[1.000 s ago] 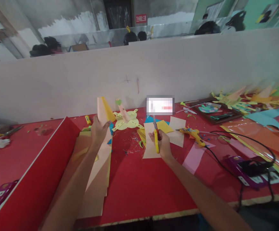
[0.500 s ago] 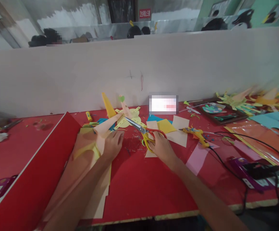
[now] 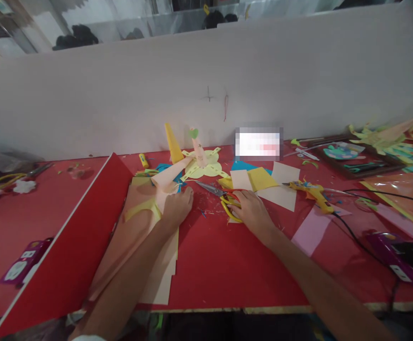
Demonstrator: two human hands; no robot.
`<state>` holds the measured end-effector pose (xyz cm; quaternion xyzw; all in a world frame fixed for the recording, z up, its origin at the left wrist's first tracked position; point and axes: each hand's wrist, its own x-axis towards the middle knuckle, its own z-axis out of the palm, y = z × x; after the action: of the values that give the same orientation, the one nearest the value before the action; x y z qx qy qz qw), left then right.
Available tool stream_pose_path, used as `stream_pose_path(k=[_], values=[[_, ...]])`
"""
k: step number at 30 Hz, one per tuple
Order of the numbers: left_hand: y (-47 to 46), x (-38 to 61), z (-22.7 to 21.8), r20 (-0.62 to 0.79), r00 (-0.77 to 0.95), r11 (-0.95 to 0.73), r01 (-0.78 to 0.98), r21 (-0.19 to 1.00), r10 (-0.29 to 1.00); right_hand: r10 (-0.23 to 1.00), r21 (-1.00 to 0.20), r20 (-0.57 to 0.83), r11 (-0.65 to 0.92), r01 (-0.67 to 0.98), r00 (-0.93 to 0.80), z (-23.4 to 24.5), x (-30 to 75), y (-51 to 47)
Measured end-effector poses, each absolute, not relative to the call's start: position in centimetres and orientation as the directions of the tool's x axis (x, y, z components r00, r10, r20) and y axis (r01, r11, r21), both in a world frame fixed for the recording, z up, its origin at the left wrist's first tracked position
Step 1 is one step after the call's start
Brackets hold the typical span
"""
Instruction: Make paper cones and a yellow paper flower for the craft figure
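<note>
My left hand (image 3: pixel 177 207) rests with curled fingers on a folded peach paper sheet (image 3: pixel 166 182) that lies over a stack of peach and yellow paper (image 3: pixel 145 246) on the red table (image 3: pixel 213 265). My right hand (image 3: pixel 251 210) lies on the table with its fingers through the yellow handles of the scissors (image 3: pixel 224 199), whose blades lie flat and point left toward the pale yellow paper flower (image 3: pixel 202 166). A yellow paper cone (image 3: pixel 172 139) stands just behind the left hand.
A yellow glue gun (image 3: pixel 313 193) with a black cord lies right of the right hand. Yellow, cream, blue and pink paper squares (image 3: pixel 263 182) lie around it. A red board (image 3: pixel 74 237) leans at the left. A white partition wall (image 3: pixel 206 76) backs the table.
The left hand brought the peach paper down from upright onto the stack. The right hand lowered the scissors from upright until they lie flat on the table.
</note>
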<state>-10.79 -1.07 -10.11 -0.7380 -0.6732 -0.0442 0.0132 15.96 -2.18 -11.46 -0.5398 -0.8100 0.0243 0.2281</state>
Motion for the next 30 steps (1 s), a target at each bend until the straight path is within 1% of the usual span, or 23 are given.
stream_pose_path(k=[3, 6, 11, 13, 17, 19, 23, 27, 30], values=[[-0.7, -11.7, -10.1, 0.123, 0.012, -0.015, 1.0, 0.025, 0.992, 0.894, -0.332, 0.34, 0.406, 0.852, -0.293, -11.6, 15.9, -2.1], [-0.5, -12.3, -10.2, 0.209, 0.005, -0.012, 0.999, 0.031, 0.978, 0.898, -0.355, 0.339, 0.4, 0.845, -0.282, -11.7, 15.9, -2.0], [-0.1, -13.9, -10.2, 0.3, 0.044, -0.053, 0.998, 0.023, 0.953, 0.873, -0.31, 0.384, 0.429, 0.848, -0.301, -11.2, 15.9, -2.5], [0.1, -14.6, -10.2, 0.34, 0.041, -0.062, 0.997, 0.053, 0.939, 0.859, -0.31, 0.408, 0.448, 0.839, -0.308, -10.9, 15.7, -2.8], [0.3, -15.3, -10.4, 0.402, 0.02, -0.096, 0.981, 0.171, 0.915, 0.854, -0.354, 0.427, 0.459, 0.815, -0.296, -10.8, 14.9, -3.3], [0.4, -15.4, -10.6, 0.416, 0.003, -0.096, 0.974, 0.204, 0.909, 0.855, -0.378, 0.427, 0.464, 0.801, -0.294, -10.9, 14.4, -3.4], [0.7, -15.6, -11.0, 0.438, -0.013, -0.084, 0.976, 0.203, 0.899, 0.865, -0.415, 0.406, 0.463, 0.783, -0.295, -11.2, 13.9, -3.4], [0.8, -16.2, -10.9, 0.405, 0.004, -0.098, 0.972, 0.211, 0.914, 0.871, -0.423, 0.401, 0.452, 0.785, -0.286, -11.1, 14.0, -3.2], [0.7, -16.5, -10.6, 0.374, 0.019, -0.099, 0.976, 0.196, 0.927, 0.874, -0.428, 0.4, 0.444, 0.788, -0.275, -11.1, 14.2, -3.2]])
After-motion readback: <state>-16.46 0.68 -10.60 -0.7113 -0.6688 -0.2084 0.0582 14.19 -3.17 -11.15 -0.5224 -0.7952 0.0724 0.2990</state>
